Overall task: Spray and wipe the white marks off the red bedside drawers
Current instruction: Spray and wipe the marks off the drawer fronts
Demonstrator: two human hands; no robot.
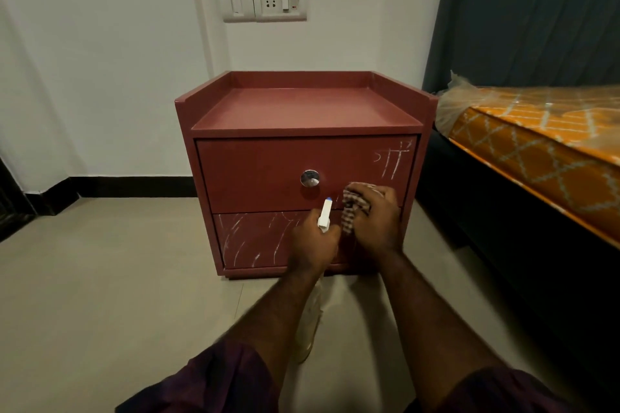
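– Red-painted two-drawer bedside unit (302, 107): state its position and condition.

– It stands on the tiled floor (100, 278) with its back to the white wall, just beside the bed with the orange patterned mattress (536, 144). White chalk-like marks (392, 157) sit at the right end of the upper drawer front (255, 171). Denser streaks cross the lower drawer front (248, 238).

– State of the hands?

– The left hand (313, 241) is wrapped round the neck of the translucent plastic spray bottle with the white, blue-tipped nozzle (324, 216), which is aimed at the drawer fronts. The right hand (375, 221) is bunched round the brown-and-white checked cloth (352, 208) at the lower right of the upper drawer front. Whether the cloth touches the panel cannot be confirmed.

– Handling notes?

– The bottle is probably light and rigid at the neck. Grip it there, with one finger free for the trigger, as the body may turn slick once wet. The cloth is soft and limp, so keep it wadded to present a firm pad. The unit looks stiff and heavy enough to stay put under rubbing. Press flat on the panels and work around the round metal knob (310, 178), since a drawer could shift on its runners.
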